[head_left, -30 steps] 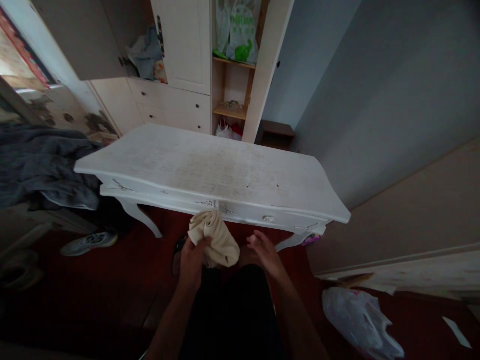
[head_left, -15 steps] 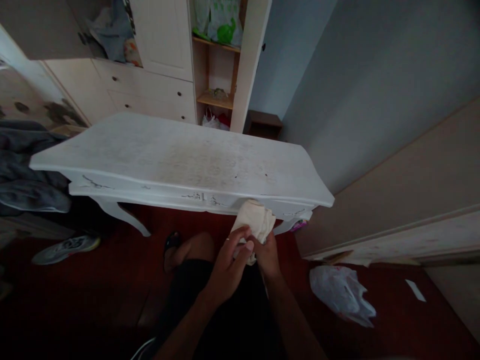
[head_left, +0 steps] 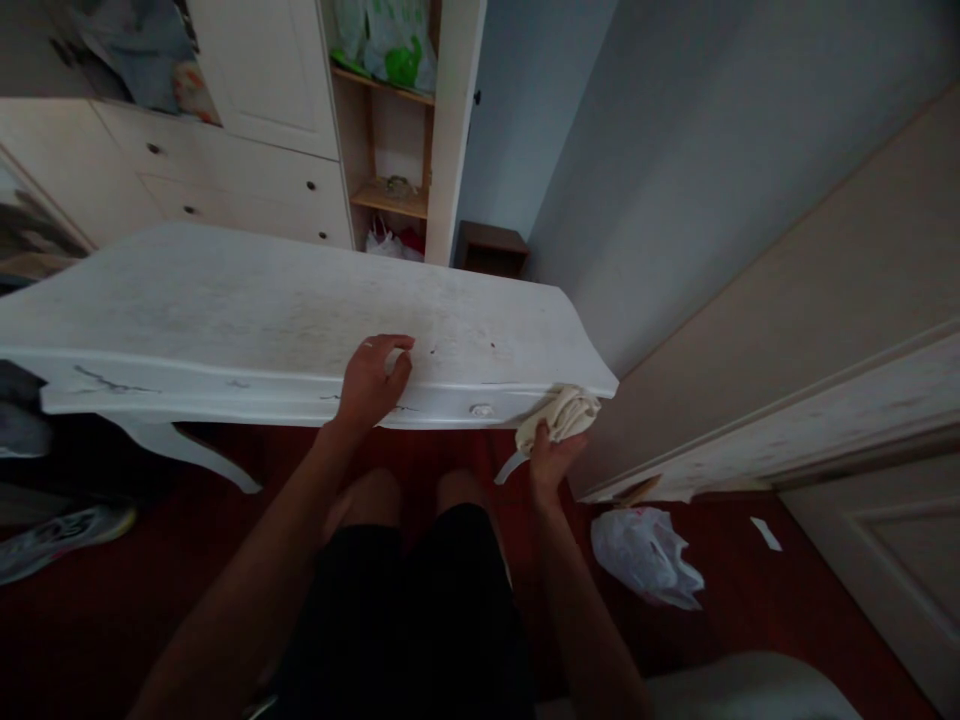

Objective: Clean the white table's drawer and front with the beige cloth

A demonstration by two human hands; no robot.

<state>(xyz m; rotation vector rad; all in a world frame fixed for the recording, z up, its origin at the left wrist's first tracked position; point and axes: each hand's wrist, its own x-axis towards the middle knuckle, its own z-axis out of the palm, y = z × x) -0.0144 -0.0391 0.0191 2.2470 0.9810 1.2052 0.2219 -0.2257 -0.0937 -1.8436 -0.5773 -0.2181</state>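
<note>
My right hand [head_left: 553, 465] grips a folded cream cloth [head_left: 564, 412] at the front right corner of a white table [head_left: 225, 285]. The cloth overlaps the front edge, and its far side hides part of the apron. Over the front edge near the middle is my left hand [head_left: 369, 388], a ring on one finger. Its fingers are bent, with a gap between thumb and forefinger and nothing visible in it; I cannot tell whether it touches the table. Dark smudges mark the tabletop, and cracks run along the front. A round white knob [head_left: 481, 410] sits on the drawer front.
A pale wardrobe [head_left: 262, 70] stands behind the table, one door open on shelves with bags. The grey wall [head_left: 675, 180] closes in on the right. A white plastic bag [head_left: 646, 555] lies on the red floor, and a shoe [head_left: 64, 540] lies at left.
My hands have separated. The right hand has carried the cloth rightward to the table corner, while the left has let go of it and moved left over the front edge. The view has shifted right.
</note>
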